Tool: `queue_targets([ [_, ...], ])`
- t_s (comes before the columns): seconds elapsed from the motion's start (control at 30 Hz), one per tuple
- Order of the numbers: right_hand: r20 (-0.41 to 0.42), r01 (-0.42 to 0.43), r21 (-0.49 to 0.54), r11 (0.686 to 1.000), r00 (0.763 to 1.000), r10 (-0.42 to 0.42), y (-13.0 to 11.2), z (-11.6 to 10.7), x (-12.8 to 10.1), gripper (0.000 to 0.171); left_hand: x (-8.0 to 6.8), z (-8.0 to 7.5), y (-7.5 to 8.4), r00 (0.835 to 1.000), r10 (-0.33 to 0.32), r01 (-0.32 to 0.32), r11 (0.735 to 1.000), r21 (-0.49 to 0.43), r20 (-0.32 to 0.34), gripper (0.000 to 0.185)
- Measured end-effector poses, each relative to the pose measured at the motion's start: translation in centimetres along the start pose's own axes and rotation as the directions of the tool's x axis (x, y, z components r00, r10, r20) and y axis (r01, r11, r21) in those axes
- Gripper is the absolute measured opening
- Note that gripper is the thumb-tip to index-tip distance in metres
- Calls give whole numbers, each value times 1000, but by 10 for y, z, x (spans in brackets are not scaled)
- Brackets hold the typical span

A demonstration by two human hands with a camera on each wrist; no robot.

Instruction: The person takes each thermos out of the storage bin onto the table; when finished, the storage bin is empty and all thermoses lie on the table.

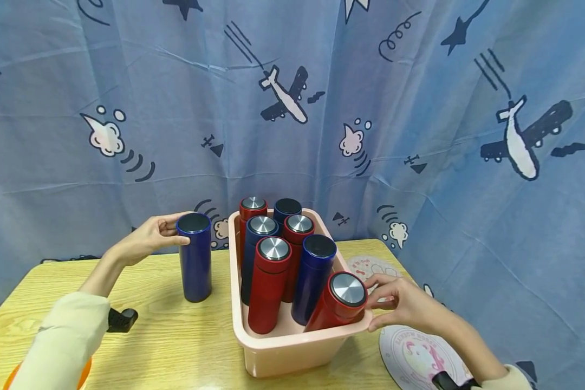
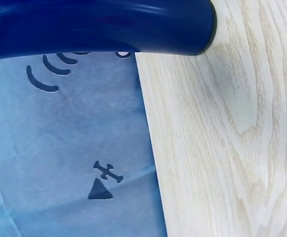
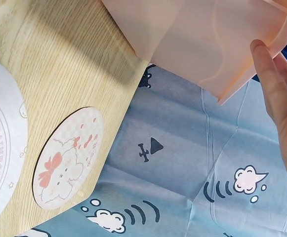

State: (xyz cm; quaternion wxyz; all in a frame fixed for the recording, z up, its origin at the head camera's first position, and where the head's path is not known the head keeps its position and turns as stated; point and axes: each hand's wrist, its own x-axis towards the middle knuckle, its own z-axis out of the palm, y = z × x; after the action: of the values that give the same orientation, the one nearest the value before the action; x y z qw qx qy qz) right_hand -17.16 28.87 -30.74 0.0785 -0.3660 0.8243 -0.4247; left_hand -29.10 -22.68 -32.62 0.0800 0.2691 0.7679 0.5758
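On the wooden table (image 1: 166, 336), a left hand (image 1: 148, 238) is gripping one upright blue flask (image 1: 195, 257); beside it, a pink bin (image 1: 283, 346) is holding four red and three blue flasks; a right hand (image 1: 402, 306) is pinching the tilted red flask (image 1: 338, 306).

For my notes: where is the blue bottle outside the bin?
In the head view, the blue bottle stands upright on the table, left of the pink bin, gripped by the left hand.
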Motion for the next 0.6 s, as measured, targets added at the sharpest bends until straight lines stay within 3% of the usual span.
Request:
queue_targets([
  [0.23, -3, 10, -10, 1000, 1000, -10, -2, 1, 1, 20, -1, -1, -2, 996, -76, 76, 997, -12, -45, 72],
  [0.4, -7, 14, -4, 1000, 1000, -14, -3, 1, 0, 20, -1, -2, -1, 997, -64, 60, 995, -78, -51, 67],
  [0.6, -14, 6, -13, 1000, 1000, -6, -2, 1, -1, 20, -4, -3, -1, 994, -50, 49, 999, -17, -96, 67],
])
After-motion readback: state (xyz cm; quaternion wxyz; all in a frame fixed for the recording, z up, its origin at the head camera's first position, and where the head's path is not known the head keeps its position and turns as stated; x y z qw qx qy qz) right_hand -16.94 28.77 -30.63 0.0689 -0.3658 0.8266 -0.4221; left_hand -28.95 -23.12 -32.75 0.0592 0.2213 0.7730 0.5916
